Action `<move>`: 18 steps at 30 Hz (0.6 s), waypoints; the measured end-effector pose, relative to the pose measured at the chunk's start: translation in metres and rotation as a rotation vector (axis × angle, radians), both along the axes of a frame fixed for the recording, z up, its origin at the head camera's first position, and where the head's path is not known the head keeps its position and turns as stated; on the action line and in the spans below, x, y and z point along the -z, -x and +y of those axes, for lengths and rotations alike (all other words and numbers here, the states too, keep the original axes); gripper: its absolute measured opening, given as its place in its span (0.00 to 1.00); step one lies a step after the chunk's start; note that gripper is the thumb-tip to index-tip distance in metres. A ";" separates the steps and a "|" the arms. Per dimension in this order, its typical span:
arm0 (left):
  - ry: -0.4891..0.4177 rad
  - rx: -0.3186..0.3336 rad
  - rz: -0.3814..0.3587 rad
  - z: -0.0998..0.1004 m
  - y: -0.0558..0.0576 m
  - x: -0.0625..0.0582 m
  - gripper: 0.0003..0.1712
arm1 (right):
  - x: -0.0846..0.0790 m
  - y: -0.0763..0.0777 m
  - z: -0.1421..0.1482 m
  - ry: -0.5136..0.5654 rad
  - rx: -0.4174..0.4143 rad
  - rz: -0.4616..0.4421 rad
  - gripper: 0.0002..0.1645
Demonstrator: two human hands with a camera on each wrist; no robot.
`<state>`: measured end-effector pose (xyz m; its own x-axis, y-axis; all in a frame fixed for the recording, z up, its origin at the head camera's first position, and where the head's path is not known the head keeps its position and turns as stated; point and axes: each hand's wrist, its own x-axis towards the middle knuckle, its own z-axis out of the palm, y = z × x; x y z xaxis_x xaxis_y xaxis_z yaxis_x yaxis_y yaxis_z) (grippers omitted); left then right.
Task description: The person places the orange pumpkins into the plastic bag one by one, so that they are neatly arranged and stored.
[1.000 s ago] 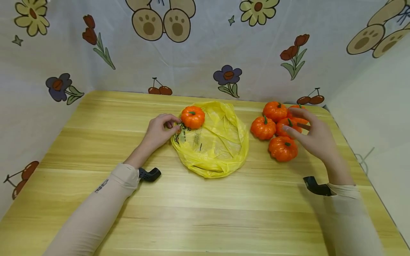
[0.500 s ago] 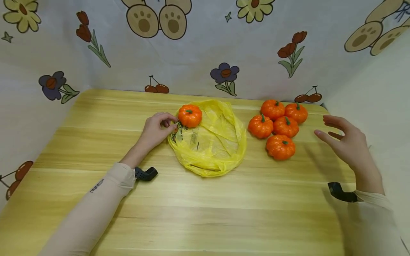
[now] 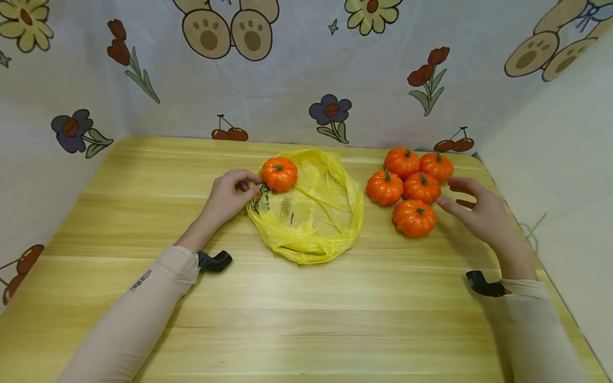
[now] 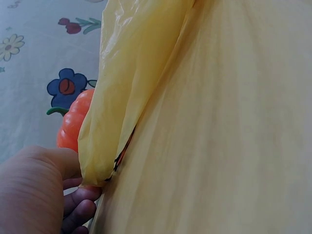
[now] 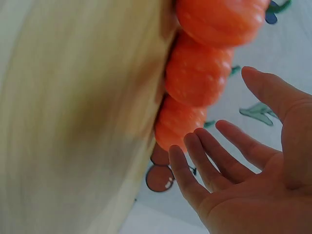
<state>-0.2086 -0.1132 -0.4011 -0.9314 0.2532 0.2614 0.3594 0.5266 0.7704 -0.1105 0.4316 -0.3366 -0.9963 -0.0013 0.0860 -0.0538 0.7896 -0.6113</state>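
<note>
A yellow plastic bag [image 3: 325,218] lies spread on the table, and one small orange pumpkin [image 3: 280,174] rests on its far left part. My left hand [image 3: 229,196] pinches the bag's left rim between thumb and fingers; the left wrist view shows the yellow film [image 4: 114,92] caught there, with the pumpkin [image 4: 75,122] behind it. To the right of the bag sits a cluster of several orange pumpkins with green stems, the nearest pumpkin [image 3: 414,218] at the front. My right hand [image 3: 486,215] hovers just right of the cluster, fingers spread, holding nothing.
The wooden table [image 3: 306,319] reaches back to a patterned cloth [image 3: 287,90] hanging behind it. A pale wall [image 3: 565,175] borders the right side. Each wrist carries a black camera mount [image 3: 215,261].
My right hand drew away to the right from over the pumpkins, then came back left beside them. The left hand kept its hold on the bag's rim. The head view shifted slightly.
</note>
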 end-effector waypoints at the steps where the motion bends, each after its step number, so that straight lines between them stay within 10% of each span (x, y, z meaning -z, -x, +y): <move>1: 0.001 -0.001 0.001 0.000 0.000 0.000 0.08 | 0.002 0.001 -0.002 0.009 -0.005 -0.009 0.40; 18: 0.008 -0.002 -0.011 0.000 0.002 -0.001 0.08 | 0.013 0.018 -0.012 0.013 -0.012 -0.037 0.43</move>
